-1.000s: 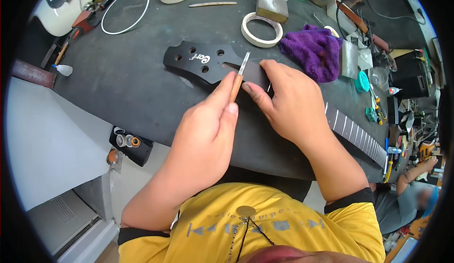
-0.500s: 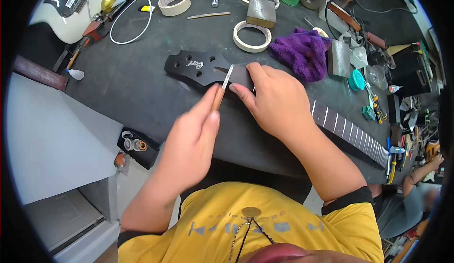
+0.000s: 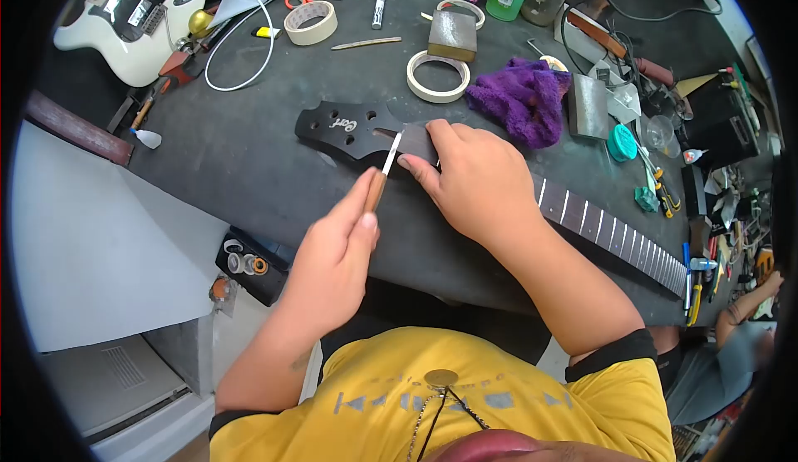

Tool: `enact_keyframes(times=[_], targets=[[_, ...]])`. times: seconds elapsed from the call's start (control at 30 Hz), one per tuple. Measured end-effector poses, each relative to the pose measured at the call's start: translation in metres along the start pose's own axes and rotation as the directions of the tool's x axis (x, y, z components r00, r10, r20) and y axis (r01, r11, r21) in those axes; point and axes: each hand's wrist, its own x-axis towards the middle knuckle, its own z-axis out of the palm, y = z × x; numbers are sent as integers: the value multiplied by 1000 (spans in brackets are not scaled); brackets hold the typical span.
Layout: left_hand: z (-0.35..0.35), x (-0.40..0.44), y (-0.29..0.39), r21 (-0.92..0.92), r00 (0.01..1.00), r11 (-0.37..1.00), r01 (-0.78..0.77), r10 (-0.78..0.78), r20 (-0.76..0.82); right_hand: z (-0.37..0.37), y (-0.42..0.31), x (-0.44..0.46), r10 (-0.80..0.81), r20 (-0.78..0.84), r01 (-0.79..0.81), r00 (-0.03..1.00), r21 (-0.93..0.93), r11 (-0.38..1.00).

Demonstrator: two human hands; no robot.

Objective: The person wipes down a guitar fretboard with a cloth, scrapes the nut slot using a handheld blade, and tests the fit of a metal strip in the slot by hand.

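A dark guitar neck (image 3: 611,228) lies slantwise on the bench, with its black headstock (image 3: 339,127) to the left. My left hand (image 3: 337,250) is closed around the wooden handle of a slim file (image 3: 391,156). The file's pale, narrow blade points away from me, its tip at the joint between headstock and fretboard. My right hand (image 3: 478,175) is wrapped over the neck just right of that joint, thumb on the near side. Part of the fretboard is hidden beneath this hand.
Beyond the neck are a purple cloth (image 3: 524,100), masking tape rolls (image 3: 311,23), a metal block (image 3: 453,34) and a marker (image 3: 379,9). A white guitar body (image 3: 137,26) is at the far left. Tools crowd the right side, where another person's arm (image 3: 748,300) shows.
My left hand has drawn the file back towards me, its tip now nearer the joint's near edge. My right hand keeps its hold on the neck. The whole view has shifted slightly.
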Motion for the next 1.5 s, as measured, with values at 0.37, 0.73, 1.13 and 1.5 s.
enact_keyframes(times=[0.37, 0.73, 1.13, 1.5], targets=[[-6, 9, 2, 44, 999, 998, -47, 46, 11, 2, 2, -2, -12, -16, 12, 1000, -27, 1000], [-1, 29, 9, 22, 998, 998, -51, 50, 25, 2, 0, -2, -21, -35, 21, 999, -23, 1000], [3, 14, -6, 144, 994, 984, -108, 112, -17, 2, 1, -2, -19, -55, 19, 998, 7, 1000], [-5, 1, 2, 233, 996, 969, -82, 85, -1, 1, 2, 0, -35, -44, 34, 998, -13, 999]])
